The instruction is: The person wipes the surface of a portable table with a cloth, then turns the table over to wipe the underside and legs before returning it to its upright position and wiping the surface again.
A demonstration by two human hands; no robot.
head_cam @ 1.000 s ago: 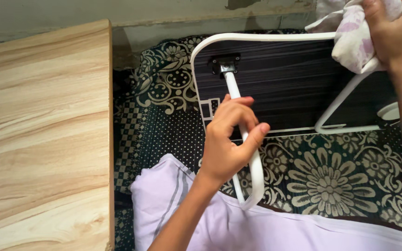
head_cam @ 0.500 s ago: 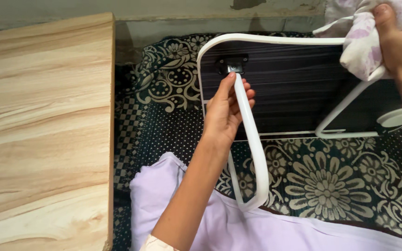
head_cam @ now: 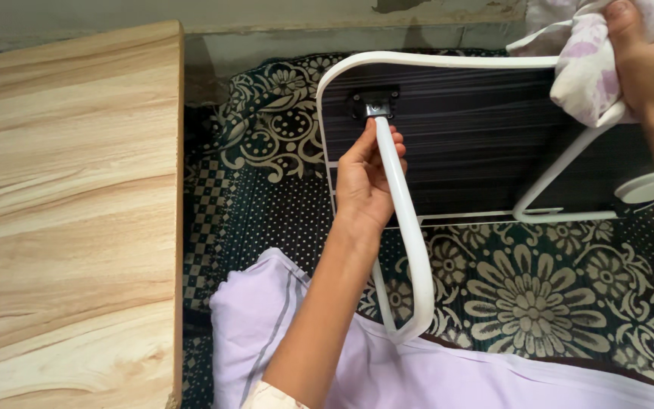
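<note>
- An overturned folding table (head_cam: 493, 144) lies at upper centre of the frame on a dark patterned cloth (head_cam: 281, 151), its dark underside up, so its white legs are within reach.
- The left hand (head_cam: 365, 182) is clenched round the near leg (head_cam: 406, 242) just below its black hinge bracket (head_cam: 375, 102), seemingly to hold that leg raised off the underside.
- The right hand (head_cam: 649, 64), at upper right, grips a pale flowered rag (head_cam: 584, 64) pressed against the far leg (head_cam: 562, 170), as for wiping.
- A wooden board (head_cam: 70, 212) fills the left of the frame; lilac fabric (head_cam: 387, 371) covers the bottom.
- Against the frame a second ago, the left hand has slid up the leg from mid-length to near the bracket; the right hand keeps the rag at the same corner.
</note>
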